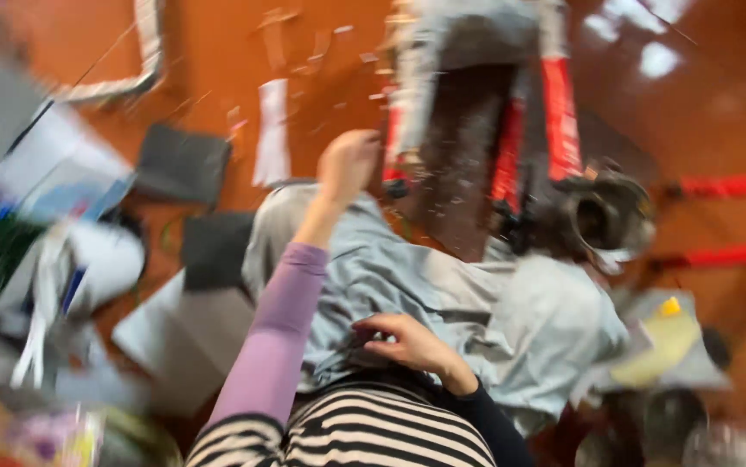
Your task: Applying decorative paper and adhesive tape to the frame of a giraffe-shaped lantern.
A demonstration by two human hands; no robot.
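The picture is badly blurred. A pale grey-blue cloth (pixel 477 303) lies spread over the middle. My left hand (pixel 348 163), in a purple sleeve, reaches up past the cloth's far edge. It is curled like a fist beside a grey machine with red parts (pixel 511 112); whether it grips anything is unclear. My right hand (pixel 409 343), in a dark sleeve, rests low on the cloth with its fingers curled into the fabric. A black-and-white striped garment (pixel 364 437) fills the bottom centre.
The floor (pixel 217 52) is orange-brown and strewn with paper scraps. Dark grey squares (pixel 184 163), a white strip (pixel 272 130) and pale sheets (pixel 187 333) lie to the left, beyond them mixed clutter (pixel 53 259). Red straps (pixel 727 186) and a yellowish piece (pixel 667 337) lie at right.
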